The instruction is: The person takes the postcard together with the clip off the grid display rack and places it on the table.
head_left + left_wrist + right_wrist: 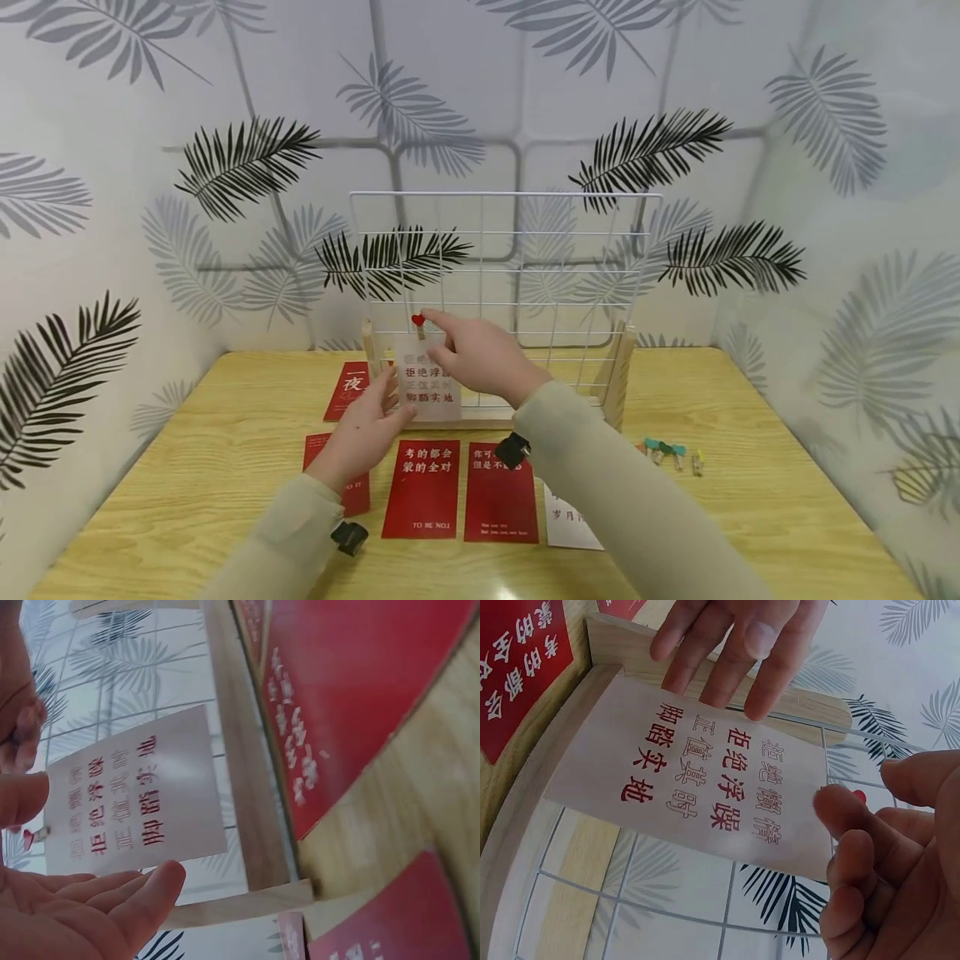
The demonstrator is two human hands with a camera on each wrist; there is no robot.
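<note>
A white card (pixel 432 385) with red lettering hangs upright against the left part of a white wire grid (pixel 482 250). At its top edge sits a small wooden clip with a red heart (pixel 417 319). My right hand (pixel 487 354) is by the clip, its index finger beside the heart; in the right wrist view the thumb and index finger stand apart, the other fingers loosely curled. My left hand (pixel 367 429) is at the card's lower left edge, its fingers (pixel 142 900) extended and the thumb spread away. Whether its fingertips touch the card, I cannot tell.
Wooden feet (pixel 618 379) hold the grid up. On the table (pixel 225 500) lie several red cards (pixel 422 492) and a white card (pixel 573 521), partly behind my right arm. Several small clips (pixel 663 451) with coloured tops lie to the right.
</note>
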